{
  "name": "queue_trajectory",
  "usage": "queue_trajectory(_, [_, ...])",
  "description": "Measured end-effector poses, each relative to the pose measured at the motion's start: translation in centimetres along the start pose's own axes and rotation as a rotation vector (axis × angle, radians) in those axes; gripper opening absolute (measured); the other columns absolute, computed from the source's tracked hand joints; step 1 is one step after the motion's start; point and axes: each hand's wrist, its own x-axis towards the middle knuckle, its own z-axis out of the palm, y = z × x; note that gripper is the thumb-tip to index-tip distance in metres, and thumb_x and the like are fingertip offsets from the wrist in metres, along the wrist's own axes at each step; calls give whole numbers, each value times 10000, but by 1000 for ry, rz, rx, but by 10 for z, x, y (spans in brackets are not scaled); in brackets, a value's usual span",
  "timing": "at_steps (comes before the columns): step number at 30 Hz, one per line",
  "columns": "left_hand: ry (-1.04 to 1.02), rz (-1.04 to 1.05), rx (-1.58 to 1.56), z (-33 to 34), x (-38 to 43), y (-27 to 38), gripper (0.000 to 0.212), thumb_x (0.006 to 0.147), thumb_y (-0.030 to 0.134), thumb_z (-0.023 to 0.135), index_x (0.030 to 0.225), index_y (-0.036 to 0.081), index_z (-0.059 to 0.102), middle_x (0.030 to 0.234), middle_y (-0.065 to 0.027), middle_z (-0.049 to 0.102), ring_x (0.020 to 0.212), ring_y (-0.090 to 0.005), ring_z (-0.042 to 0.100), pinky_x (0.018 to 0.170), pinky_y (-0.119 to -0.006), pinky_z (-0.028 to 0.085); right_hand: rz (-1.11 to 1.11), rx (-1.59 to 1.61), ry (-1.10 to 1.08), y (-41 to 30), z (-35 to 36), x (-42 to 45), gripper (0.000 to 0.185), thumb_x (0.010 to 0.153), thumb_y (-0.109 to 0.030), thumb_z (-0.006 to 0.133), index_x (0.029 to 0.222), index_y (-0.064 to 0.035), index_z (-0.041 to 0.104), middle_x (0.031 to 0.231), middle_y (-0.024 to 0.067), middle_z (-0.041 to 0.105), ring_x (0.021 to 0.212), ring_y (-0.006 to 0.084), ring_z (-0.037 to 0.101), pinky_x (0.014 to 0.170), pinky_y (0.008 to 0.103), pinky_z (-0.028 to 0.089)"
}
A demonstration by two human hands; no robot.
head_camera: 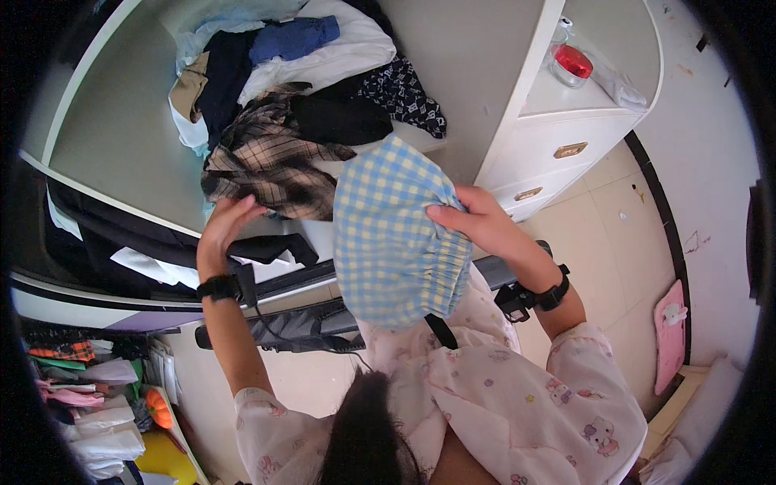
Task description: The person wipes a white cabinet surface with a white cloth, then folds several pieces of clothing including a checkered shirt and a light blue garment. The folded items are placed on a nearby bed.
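My right hand (479,221) pinches a blue-and-yellow gingham cloth item (388,236) between thumb and fingers. Its lower right side is gathered like elastic, and it hangs in front of my lap. My left hand (233,221) is at the lower left edge of a brown-and-black plaid garment (276,157); its fingertips are partly hidden, so I cannot tell whether they grip the cloth. The plaid garment lies on a heap in an open cabinet compartment (121,115). Around it are a white garment (339,54), a folded blue cloth (294,39), black cloth (342,112) and a black-and-white patterned cloth (406,91).
Dark clothes (121,212) fill the space below the compartment's rim. To the right, a corner shelf (539,97) holds a red-topped container (570,63) above drawers (564,148). A grey padded bar (303,324) crosses before me. Lower left, shelves hold folded clothes (109,418) and an orange pumpkin-shaped item (159,409).
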Motion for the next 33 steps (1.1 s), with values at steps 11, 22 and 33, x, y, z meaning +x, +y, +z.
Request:
queue_trajectory(11, [-15,587,792,168,-130,21,927,537,222,833,1323,53,372,1348,-198,393,1272,-348,352,1013,-441,331,215,815,-70,31,54,40,410,894,-146,552,1268,-66,405,1169,76,555,1024,182,583,854,353,501])
queue_trajectory(22, [291,374,-107,160,-95,1,416,870,230,575,1192,-16,479,1083,-68,567,978,-127,513,890,-269,398,62,-414,-224,26,4,12,747,706,-286,742,1316,-69,369,1115,161,527,917,259,590,783,370,511])
queue_trajectory(33, [-156,507,368,149,-90,73,591,752,284,747,1202,19,470,1042,-56,594,938,-109,547,847,-261,434,-257,-300,-327,-24,22,35,503,751,-297,704,1149,-23,565,954,123,647,892,184,625,764,306,484])
